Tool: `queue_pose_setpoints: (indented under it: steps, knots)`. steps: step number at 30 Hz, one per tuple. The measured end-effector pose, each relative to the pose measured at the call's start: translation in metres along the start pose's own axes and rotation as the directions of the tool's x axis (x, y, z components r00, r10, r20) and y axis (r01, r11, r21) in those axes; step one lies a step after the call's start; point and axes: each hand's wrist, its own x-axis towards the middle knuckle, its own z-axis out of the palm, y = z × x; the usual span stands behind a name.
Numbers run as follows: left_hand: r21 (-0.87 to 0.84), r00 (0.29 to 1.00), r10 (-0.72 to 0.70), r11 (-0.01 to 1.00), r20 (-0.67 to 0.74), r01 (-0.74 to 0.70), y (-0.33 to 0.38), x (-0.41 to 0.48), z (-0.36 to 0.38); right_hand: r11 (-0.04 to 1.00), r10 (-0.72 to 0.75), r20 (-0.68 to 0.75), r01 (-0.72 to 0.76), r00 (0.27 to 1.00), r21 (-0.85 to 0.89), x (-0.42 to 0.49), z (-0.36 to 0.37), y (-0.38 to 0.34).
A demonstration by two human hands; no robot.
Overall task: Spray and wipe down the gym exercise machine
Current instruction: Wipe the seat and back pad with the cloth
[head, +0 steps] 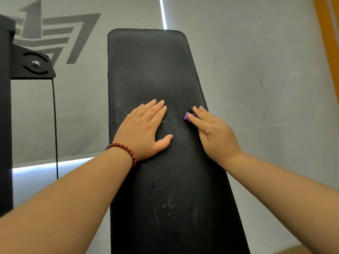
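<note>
Head view looks along a black padded backrest (152, 70) of the gym machine, which runs up the middle of the frame, narrower at its rounded top. Its grained vinyl carries fine spray droplets around mid-height and a few pale smears lower down.

The left hand (145, 129) lies flat on the pad, fingers straight and together, thumb spread toward the centre, holding nothing. A dark red bead bracelet (124, 149) circles that wrist.

The right hand (214, 132) rests near the pad's right edge, fingers straight, pressing a purple cloth (187, 116) against the vinyl. Only a small corner of the cloth shows past the fingertips; the rest is hidden under the hand.

At far left stands a black frame post (5, 107) with a bracket (34, 65) fixed by a silver bolt, and a thin black cable (55, 125) hangs from it.

Behind is a grey wall (256, 70) bearing a darker grey emblem (55, 33) of slanted bars and an arrow-like shape; I cannot read it as letters. An orange strip (328, 33) edges the upper right.
</note>
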Motion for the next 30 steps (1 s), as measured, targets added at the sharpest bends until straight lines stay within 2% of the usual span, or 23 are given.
queue_pose_setpoints:
  steps: [6, 13, 15, 19, 21, 24, 28, 30]
  knots:
    - [-0.013, 1.0, -0.007, 1.0, -0.004, 0.007, 0.001, 0.0, 0.0, 0.999, 0.023, 0.114, -0.026, 0.993, 0.03, 0.041, 0.003, -0.004]
    - [-0.044, 1.0, 0.004, 0.999, 0.017, -0.003, 0.0, -0.002, -0.002, 0.995, -0.078, 0.087, 0.083, 0.993, -0.052, 0.004, -0.007, -0.001]
    - [-0.049, 1.0, -0.012, 0.999, 0.026, 0.014, -0.002, -0.004, -0.005, 0.999, -0.031, 0.106, 0.032, 0.994, -0.006, 0.011, -0.007, -0.005]
    - [-0.05, 0.997, -0.067, 0.996, 0.024, 0.068, -0.017, -0.019, -0.005, 0.982, 0.023, 0.241, -0.066, 0.97, 0.176, 0.048, -0.004, -0.022]
    - [-0.063, 0.995, -0.092, 0.994, 0.026, 0.093, -0.023, -0.027, -0.004, 0.956, 0.033, 0.238, -0.099, 0.971, 0.274, 0.054, -0.002, -0.025]
    - [-0.076, 0.994, -0.103, 0.991, 0.039, 0.106, -0.023, -0.028, -0.004, 0.947, -0.075, 0.228, -0.003, 0.971, 0.323, 0.041, -0.001, -0.027]
    - [-0.065, 0.992, -0.116, 0.991, 0.047, 0.118, -0.02, -0.029, -0.004, 0.965, -0.251, 0.264, 0.218, 0.931, 0.148, 0.04, -0.003, -0.021]
    - [-0.057, 0.991, -0.12, 0.991, 0.06, 0.124, -0.02, -0.03, -0.006, 0.975, -0.215, 0.253, 0.194, 0.943, 0.106, 0.051, -0.002, -0.024]
